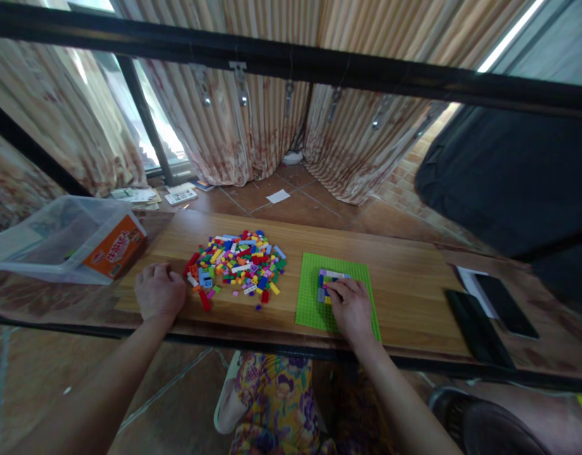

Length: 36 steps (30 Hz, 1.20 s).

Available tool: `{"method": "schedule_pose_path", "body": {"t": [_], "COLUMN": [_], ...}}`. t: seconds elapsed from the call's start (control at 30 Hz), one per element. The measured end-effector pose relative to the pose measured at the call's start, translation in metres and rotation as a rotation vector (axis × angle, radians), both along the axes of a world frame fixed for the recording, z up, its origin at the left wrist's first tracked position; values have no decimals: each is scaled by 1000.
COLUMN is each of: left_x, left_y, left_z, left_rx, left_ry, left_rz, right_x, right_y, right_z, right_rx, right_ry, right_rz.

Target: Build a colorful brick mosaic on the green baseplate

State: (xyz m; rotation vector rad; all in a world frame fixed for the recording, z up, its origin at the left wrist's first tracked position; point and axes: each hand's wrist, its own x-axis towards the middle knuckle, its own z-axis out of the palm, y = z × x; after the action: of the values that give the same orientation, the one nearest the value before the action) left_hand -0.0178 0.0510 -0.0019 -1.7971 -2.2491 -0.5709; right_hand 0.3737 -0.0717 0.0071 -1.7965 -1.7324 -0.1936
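My right hand (352,306) is over a green baseplate (309,309), its thumb and fingers pinched on what looks like a small pink brick (327,286). Under those fingertips sits a low build of purple, white, grey and yellow bricks (321,294), partly covered by the hand. My left hand (158,289) rests on the wooden board with its fingers curled in, and nothing shows in it. Just right of it spreads a loose pile of mixed coloured bricks (241,265). A red brick (204,300) lies at the pile's near edge.
A clear plastic bin (63,268) with an orange label stands at the far left. Two dark flat objects, one like a phone (506,306), lie at the right beside white paper (475,291). A black bar (291,60) crosses above the table.
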Motion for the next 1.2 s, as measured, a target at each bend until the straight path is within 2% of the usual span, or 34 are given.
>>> {"method": "schedule_pose_path", "body": {"t": [0.17,0.3,0.6,0.87,1.2], "left_x": [-1,0,1,-2,-1], "left_y": [1,0,-1,1,-2], "left_z": [-2,0,3,-1,-1], "left_rx": [12,-5,-13,9,17], "left_ry": [7,0,-16,-54,-74], "left_rz": [-5,7,3,-27,-27], "right_x": [2,6,5,5,5], "right_y": [-2,-2,14,15,15], "right_z": [-2,-3,-10,-14,-19], "right_rx": [28,77,-53,-48,-29], "right_ry": [63,134,131,300,374], "right_rz": [-14,-86,-267,-270,-247]}}
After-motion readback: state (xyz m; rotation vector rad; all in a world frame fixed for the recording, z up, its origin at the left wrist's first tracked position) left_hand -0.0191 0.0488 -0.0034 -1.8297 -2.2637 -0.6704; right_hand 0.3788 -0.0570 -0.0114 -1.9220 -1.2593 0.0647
